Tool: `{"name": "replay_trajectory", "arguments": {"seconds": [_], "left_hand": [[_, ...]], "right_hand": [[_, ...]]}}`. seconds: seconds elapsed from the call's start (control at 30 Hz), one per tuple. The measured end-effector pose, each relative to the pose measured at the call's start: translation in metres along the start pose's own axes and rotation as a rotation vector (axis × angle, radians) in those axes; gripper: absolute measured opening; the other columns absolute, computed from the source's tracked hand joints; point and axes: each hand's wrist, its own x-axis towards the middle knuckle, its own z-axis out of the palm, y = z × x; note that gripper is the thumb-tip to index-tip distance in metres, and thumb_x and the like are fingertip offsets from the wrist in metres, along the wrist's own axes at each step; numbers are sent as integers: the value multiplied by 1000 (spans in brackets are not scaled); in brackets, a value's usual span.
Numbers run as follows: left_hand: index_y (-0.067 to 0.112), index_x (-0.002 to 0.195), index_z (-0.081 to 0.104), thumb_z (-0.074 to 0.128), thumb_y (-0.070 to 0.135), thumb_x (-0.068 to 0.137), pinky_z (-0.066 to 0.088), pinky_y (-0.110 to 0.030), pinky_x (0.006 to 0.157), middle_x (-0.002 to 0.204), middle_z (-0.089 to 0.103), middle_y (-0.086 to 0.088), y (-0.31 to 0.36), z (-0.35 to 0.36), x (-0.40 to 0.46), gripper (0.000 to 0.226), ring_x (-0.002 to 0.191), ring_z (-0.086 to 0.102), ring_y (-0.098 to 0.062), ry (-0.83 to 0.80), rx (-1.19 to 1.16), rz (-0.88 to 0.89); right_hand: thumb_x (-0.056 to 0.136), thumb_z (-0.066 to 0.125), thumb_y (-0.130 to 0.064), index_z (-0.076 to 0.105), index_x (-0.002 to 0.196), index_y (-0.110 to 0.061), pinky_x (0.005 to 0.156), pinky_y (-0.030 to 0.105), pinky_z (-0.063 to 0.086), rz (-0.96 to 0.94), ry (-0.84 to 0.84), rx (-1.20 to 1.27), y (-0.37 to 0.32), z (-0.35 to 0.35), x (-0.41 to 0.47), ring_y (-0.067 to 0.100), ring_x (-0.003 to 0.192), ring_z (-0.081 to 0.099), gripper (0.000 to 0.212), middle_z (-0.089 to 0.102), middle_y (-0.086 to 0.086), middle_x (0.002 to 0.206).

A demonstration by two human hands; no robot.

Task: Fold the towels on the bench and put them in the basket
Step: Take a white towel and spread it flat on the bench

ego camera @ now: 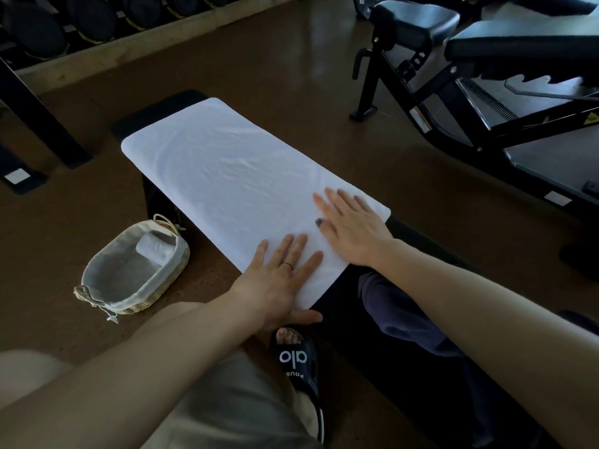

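Both palms down, fingers spread, gripping nothing. Left hand (278,280) flat on the near corner of the white towel (227,176), thumb along its edge. Right hand (350,228) just beside, pressing the near end. Towel stretching away along the bench (405,234). Basket (133,270) left of the left hand, on the floor, a rolled towel (152,249) inside.

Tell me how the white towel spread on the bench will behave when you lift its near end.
The white cloth towel will probably sag and fold, since it already drapes over the black padded bench. It looks thin and wrinkled, so likely light. It may slide once the flat left hand and right hand lift off.
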Motion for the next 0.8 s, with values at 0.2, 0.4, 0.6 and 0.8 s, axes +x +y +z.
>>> {"name": "replay_trajectory", "arguments": {"seconds": [0.2, 0.4, 0.6, 0.8], "left_hand": [[18, 143, 32, 39, 70, 96, 36, -43, 106, 149, 32, -12, 6, -11, -24, 70, 132, 34, -30, 184, 84, 114], [8, 138, 43, 51, 52, 99, 53, -43, 90, 129, 45, -10, 31, -9, -44, 59, 106, 53, -27, 7, 10, 214], [14, 105, 61, 41, 36, 105, 49, -36, 73, 103, 64, -5, 28, -37, -43, 30, 89, 64, -28, -81, -127, 167], [12, 123, 49, 38, 38, 106, 46, -41, 87, 126, 52, -10, 17, -42, -12, 33, 118, 51, -29, 14, -141, 6]], "right_hand": [[109, 9, -50, -1, 165, -28, 128, 44, -2, 18, -47, 15, 0, 10, 4, 23, 159, -8, 61, -6, 2, 173], [109, 8, -51, -2, 165, -29, 128, 44, -3, 32, -33, 22, -3, 12, 3, 23, 159, -9, 61, -7, 1, 173], [108, 11, -51, 3, 165, -33, 128, 48, 2, -9, 11, -20, -8, 5, 6, 27, 159, -2, 60, 2, 3, 173], [110, 11, -46, 2, 164, -37, 128, 45, -1, -18, -21, 11, -10, 13, 0, 24, 159, -5, 56, -3, 0, 173]]}}
